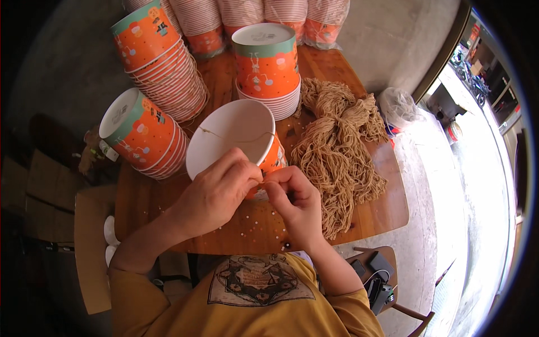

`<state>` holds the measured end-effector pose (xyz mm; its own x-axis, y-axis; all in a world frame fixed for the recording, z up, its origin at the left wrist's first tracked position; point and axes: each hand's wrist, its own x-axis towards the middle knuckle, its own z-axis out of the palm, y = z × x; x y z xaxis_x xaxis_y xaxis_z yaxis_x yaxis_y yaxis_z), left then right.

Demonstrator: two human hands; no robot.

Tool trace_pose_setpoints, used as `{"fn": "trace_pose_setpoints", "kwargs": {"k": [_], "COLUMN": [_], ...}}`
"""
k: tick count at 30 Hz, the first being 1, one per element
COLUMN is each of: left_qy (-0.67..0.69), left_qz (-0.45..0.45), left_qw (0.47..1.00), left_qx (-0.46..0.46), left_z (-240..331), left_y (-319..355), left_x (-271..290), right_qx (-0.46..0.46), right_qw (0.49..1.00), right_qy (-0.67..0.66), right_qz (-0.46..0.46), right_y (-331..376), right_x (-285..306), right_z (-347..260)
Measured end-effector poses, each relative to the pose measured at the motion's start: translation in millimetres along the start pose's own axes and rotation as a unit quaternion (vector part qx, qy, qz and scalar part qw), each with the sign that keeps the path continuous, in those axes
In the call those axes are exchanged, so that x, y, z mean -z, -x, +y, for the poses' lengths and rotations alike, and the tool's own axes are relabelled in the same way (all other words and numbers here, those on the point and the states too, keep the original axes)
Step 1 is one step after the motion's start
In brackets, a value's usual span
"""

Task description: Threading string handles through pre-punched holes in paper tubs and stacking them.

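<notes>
A large paper bucket (273, 157), white inside and orange outside, lies tilted on the wooden table with its mouth toward the upper left. A thin tan string (252, 140) crosses that mouth and passes over the rim at the right. My left hand (216, 194) is at the bucket's near side, its fingers pinched together. Close against it, my right hand (297, 205) also pinches, thumb to forefinger. The fingertips nearly meet at the orange wall, seemingly on an end of the string, though the fingers mostly hide it. A heap of tan string (337, 146) lies to the right.
Nested stacks of upturned buckets stand at the left (146, 135), far left (163, 62) and back (266, 62). Plastic-wrapped stacks (241, 14) line the wall. Small white dots lie on the table (359, 224). A cardboard box (92, 247) is at the left, a chair (387, 255) lower right.
</notes>
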<state>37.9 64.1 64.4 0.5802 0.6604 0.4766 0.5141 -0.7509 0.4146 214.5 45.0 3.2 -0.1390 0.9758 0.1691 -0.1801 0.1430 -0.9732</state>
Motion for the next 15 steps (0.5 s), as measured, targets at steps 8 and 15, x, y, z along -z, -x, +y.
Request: {"fn": "trace_pose_setpoints", "kwargs": {"k": [8,15], "left_qy": [0.199,0.219], "left_qz": [-0.006,-0.017], "left_qw": [0.962,0.959], "left_qx": [0.188,0.179], "left_z": [-4,-4], "left_y": [6,5], "left_x": [0,3], "right_qx": [0.222,0.251], "right_qw": [0.947,0.922], "right_qy": [0.181,0.249], "right_qz": [0.144,0.155], "right_y": [-11,-14], "right_x": [-8,-11], "right_z": [12,14]}}
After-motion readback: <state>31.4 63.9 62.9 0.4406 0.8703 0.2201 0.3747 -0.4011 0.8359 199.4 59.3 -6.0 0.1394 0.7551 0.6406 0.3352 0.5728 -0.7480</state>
